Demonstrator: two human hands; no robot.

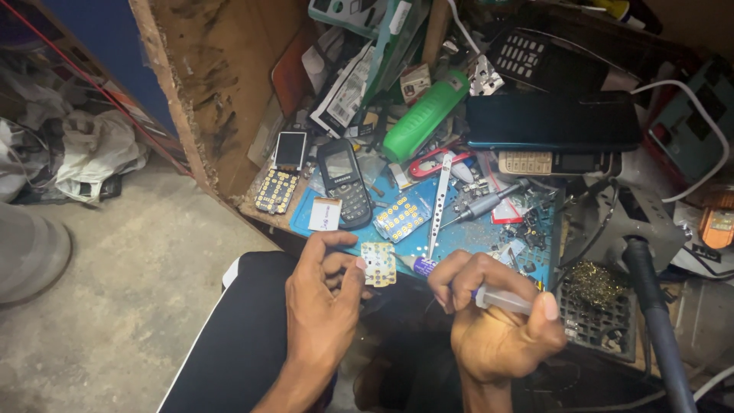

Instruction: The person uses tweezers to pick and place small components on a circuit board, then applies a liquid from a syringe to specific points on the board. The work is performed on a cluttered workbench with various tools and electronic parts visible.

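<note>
Right hand: the right hand (pixel 497 325) is clenched around a small syringe (pixel 489 297), thumb on the plunger end, purple tip aimed at the keypad membrane.
Left hand: the left hand (pixel 325 302) pinches a pale keypad membrane (pixel 379 264) with yellow dots between thumb and fingertips, just in front of the mat's near edge.
Mat: a blue work mat (pixel 459 233) carries a second keypad sheet (pixel 404 216), white tweezers (pixel 440 200) and a grey screwdriver (pixel 483 205).
Phones: a black keypad phone (pixel 344 182) lies on the mat's left part; a bare phone board (pixel 281 177) sits further left.
Behind: a green cylinder (pixel 424 115) lies beside a dark flat case (pixel 552 121).
</note>
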